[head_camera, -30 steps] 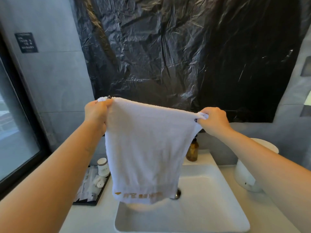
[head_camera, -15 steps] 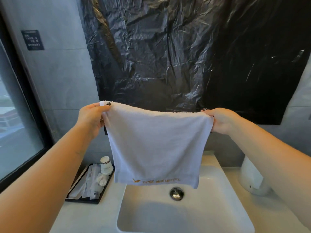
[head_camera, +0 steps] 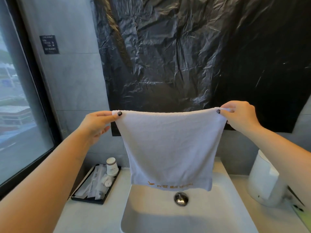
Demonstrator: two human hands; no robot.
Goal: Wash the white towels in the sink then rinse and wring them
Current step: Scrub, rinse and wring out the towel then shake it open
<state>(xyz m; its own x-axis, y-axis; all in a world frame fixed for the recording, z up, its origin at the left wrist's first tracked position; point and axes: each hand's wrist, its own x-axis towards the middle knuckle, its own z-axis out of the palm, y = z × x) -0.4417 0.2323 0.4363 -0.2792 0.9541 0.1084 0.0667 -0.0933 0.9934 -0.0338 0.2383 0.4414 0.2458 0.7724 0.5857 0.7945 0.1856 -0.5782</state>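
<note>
Towel (head_camera: 170,145) corners — between pinching fingers (head_camera: 107,117)

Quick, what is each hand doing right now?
Left hand: pinches the white towel's top left corner.
Right hand: pinches its top right corner.

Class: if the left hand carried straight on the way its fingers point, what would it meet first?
The left hand points rightward along the white towel it pinches, so the towel's top corner comes first; beyond it, probably the right hand.

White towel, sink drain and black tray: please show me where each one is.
white towel (head_camera: 170,145), head view, middle of the cloth
sink drain (head_camera: 181,198), head view, metal plug
black tray (head_camera: 87,199), head view, front rim
</note>
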